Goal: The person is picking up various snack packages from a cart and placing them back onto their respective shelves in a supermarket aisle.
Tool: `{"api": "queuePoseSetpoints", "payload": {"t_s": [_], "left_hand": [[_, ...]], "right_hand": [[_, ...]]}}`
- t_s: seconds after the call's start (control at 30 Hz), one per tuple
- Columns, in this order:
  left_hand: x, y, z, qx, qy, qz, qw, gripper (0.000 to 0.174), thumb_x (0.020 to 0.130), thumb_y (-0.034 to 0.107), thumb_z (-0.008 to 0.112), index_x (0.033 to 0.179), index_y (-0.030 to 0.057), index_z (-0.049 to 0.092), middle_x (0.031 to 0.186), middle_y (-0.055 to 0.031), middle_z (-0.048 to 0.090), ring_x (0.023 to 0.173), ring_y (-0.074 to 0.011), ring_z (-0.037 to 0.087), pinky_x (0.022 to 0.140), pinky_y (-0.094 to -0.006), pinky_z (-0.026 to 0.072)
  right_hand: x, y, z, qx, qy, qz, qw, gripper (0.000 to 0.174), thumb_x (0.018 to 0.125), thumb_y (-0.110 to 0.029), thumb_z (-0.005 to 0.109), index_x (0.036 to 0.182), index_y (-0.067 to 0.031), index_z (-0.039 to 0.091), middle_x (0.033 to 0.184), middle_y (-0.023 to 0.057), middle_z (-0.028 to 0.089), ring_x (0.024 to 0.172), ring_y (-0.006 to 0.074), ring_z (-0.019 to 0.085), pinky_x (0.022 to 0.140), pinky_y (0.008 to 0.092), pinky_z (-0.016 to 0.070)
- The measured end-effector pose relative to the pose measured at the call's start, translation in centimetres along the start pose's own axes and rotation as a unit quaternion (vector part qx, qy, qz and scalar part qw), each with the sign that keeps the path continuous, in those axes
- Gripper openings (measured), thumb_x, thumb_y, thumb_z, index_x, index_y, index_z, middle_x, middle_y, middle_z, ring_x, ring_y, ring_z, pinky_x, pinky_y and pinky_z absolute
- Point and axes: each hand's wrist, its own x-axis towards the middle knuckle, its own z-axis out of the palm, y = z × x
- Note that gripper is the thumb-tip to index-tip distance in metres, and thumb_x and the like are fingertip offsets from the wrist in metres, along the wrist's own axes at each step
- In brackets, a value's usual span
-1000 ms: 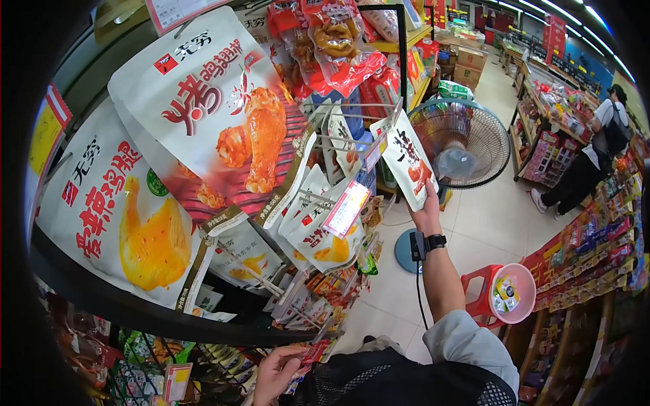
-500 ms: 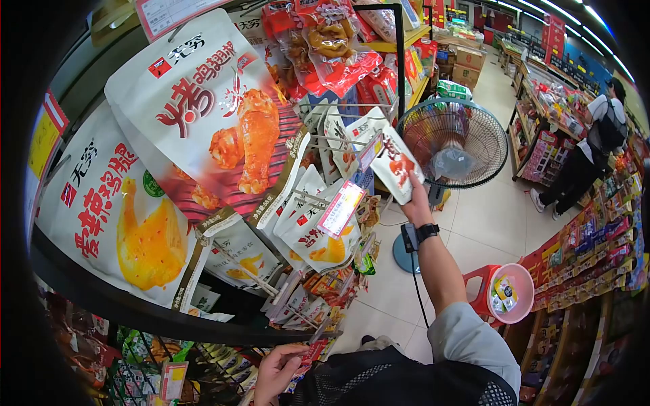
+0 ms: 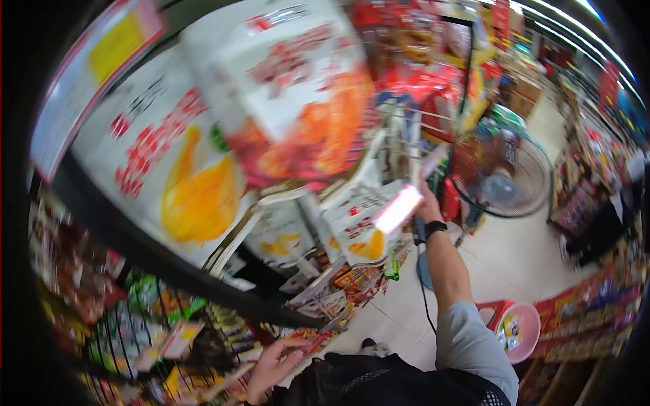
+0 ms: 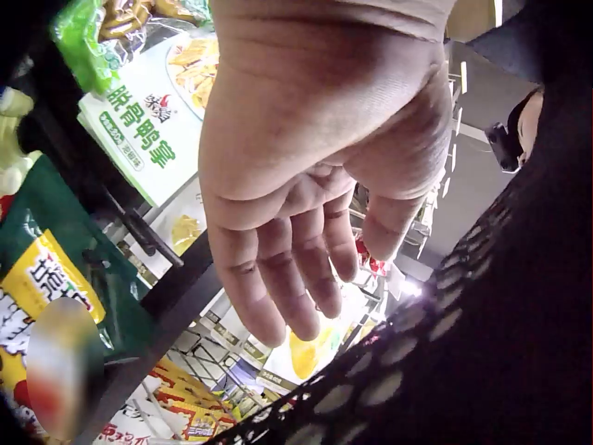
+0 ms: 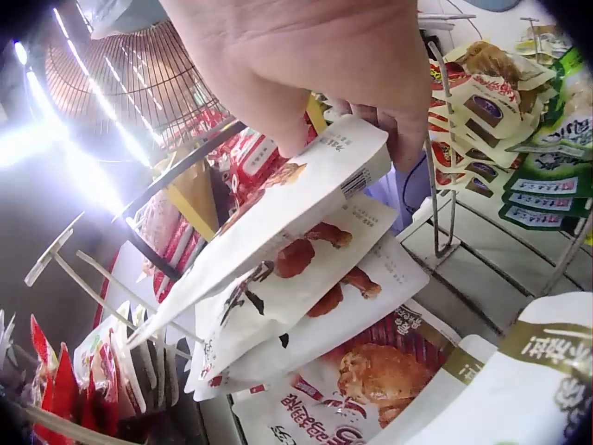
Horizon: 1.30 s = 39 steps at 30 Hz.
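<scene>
My right hand point(image 3: 428, 206) reaches in among the hooks of the hanging rack, partly behind a price tag point(image 3: 398, 208). It pinches the edge of a white snack packet point(image 5: 315, 181) between thumb and fingers, as the right wrist view shows. Close below that packet hang similar white packets point(image 5: 347, 232) with pictures of brown meat on them. My left hand point(image 4: 296, 195) hangs loosely in front of the black mesh garment point(image 4: 445, 343), fingers slightly bent and holding nothing. It is near the rack's dark lower bar.
Large white chicken-snack bags point(image 3: 284, 88) fill the rack on the left. Beyond my right hand stands a wire-caged fan point(image 3: 504, 172). A pink basin point(image 3: 525, 331) sits on a red stool by the right-hand shelves. A person in dark trousers point(image 3: 599, 230) stands further right.
My right hand has brought the packet leftward from in front of the fan to the rack's hooks. The head view has swung left and blurred. My left hand stays low.
</scene>
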Motion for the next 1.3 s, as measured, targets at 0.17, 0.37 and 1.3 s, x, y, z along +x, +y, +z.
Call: {"api": "queuePoseSetpoints", "payload": {"t_s": [0.17, 0.37, 1.3], "left_hand": [[-0.8, -0.3, -0.6, 0.025, 0.009, 0.048, 0.998, 0.022, 0.100, 0.013, 0.059, 0.119, 0.0024, 0.063, 0.109, -0.0055, 0.066, 0.096, -0.0111, 0.063, 0.083, -0.0257, 0.0499], [-2.0, -1.7, -2.6, 0.062, 0.027, 0.141, 0.988, 0.019, 0.100, 0.017, 0.060, 0.112, 0.0023, 0.062, 0.101, -0.0043, 0.066, 0.088, -0.0099, 0.062, 0.077, -0.0261, 0.0497], [-33.9, -10.1, -18.5, -0.181, 0.403, 0.195, 0.876, 0.009, 0.100, 0.013, 0.059, 0.096, 0.0045, 0.059, 0.080, -0.0007, 0.061, 0.072, -0.0076, 0.058, 0.066, -0.0241, 0.0480]], "right_hand": [[-5.2, -0.7, 1.0, -0.093, -0.122, -0.008, 0.988, 0.030, 0.102, -0.028, 0.051, 0.123, -0.0074, 0.059, 0.116, 0.0075, 0.065, 0.106, 0.0240, 0.064, 0.097, 0.0406, 0.0512], [-15.0, 0.1, 4.8, -0.276, 0.037, -0.141, 0.950, 0.041, 0.100, -0.033, 0.051, 0.135, -0.0113, 0.051, 0.134, 0.0075, 0.052, 0.119, 0.0223, 0.051, 0.098, 0.0354, 0.0433], [-53.9, 50.5, 38.3, -0.510, -0.534, 0.168, 0.653, 0.012, 0.097, -0.009, 0.061, 0.107, -0.0013, 0.063, 0.097, 0.0031, 0.065, 0.084, 0.0074, 0.059, 0.075, 0.0227, 0.0490]]}}
